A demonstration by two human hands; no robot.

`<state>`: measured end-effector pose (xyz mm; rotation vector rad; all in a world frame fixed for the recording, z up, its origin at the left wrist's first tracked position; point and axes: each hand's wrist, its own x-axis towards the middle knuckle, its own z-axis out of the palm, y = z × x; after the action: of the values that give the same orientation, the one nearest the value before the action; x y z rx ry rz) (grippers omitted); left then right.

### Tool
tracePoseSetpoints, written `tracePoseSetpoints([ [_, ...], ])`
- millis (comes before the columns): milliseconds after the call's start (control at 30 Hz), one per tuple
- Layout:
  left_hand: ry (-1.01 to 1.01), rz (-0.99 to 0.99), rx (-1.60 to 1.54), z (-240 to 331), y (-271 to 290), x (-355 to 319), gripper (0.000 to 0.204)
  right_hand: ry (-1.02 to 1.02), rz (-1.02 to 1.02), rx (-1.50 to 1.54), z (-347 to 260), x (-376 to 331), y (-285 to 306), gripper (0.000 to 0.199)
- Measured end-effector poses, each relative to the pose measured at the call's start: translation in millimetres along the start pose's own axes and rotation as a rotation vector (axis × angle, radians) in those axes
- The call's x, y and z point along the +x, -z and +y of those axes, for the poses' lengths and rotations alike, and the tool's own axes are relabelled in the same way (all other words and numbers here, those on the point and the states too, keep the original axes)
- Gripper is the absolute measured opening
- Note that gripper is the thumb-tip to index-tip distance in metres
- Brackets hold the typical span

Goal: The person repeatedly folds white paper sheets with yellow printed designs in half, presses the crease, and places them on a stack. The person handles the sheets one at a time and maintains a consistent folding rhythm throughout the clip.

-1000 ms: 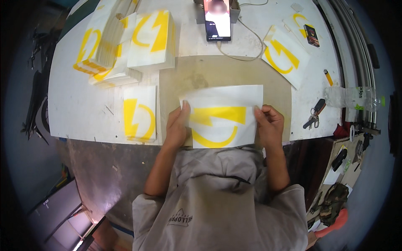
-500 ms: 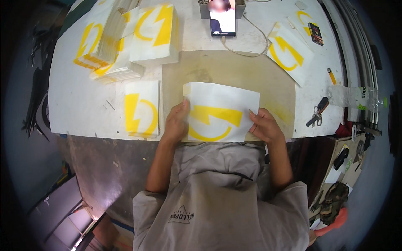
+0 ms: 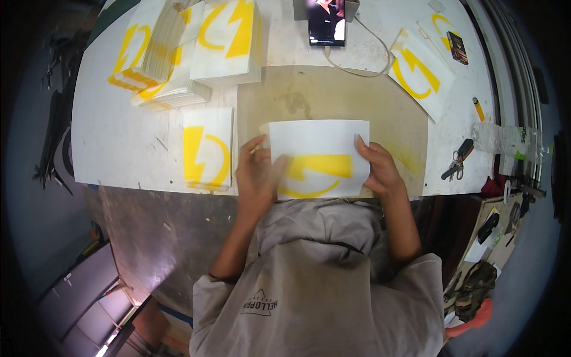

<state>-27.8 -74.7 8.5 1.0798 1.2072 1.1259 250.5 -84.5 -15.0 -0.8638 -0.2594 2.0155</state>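
Observation:
A flat white printed paper with a yellow bolt-and-arc design is held upright over the front edge of the table, close to my lap. My right hand pinches its right edge, thumb on the near face. At the left edge is my left hand, its fingers curled beside a narrow pale strip and its thumb, smeared by motion, across the front of the paper. Left of that hand lies a low pile of matching printed papers.
Tall stacks of printed papers stand at the back left. A phone with a cable leans at the back. On the right are loose printed papers, a small dark box, a yellow lighter, keys and a clear plastic bottle.
My left thumb has moved inward across the front of the paper, and the left fingers have curled. The paper's upper edge looks straighter. My right hand still grips the right edge.

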Motion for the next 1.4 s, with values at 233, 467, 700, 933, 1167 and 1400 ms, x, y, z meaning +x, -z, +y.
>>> tracePoseSetpoints([
  [233,0.59,-0.262,-0.178,10.6,4.2,43.7,0.033,0.049,0.11,-0.082,-9.8,6.8,5.0,0.045],
  [467,0.4,-0.418,-0.697,-6.5,11.8,58.0,0.057,0.44,-0.094,-0.453,-11.7,-6.7,-8.2,0.066],
  [700,0.191,-0.56,0.058,17.6,9.2,56.4,0.081,0.386,0.294,-0.705,-9.6,-11.9,-7.1,0.058],
  [933,0.022,-0.232,0.072,-13.2,-16.1,46.7,0.07,0.492,0.336,-0.585,-11.4,-0.8,-16.7,0.06],
  [1167,-0.512,0.116,0.687,-21.4,-21.6,31.6,0.069,0.388,0.447,-0.747,-14.9,0.4,-15.4,0.063],
  [1400,-0.803,-0.317,1.158,-16.6,-40.4,8.3,0.042,0.545,0.573,-0.962,-4.8,-7.7,-28.6,0.061],
])
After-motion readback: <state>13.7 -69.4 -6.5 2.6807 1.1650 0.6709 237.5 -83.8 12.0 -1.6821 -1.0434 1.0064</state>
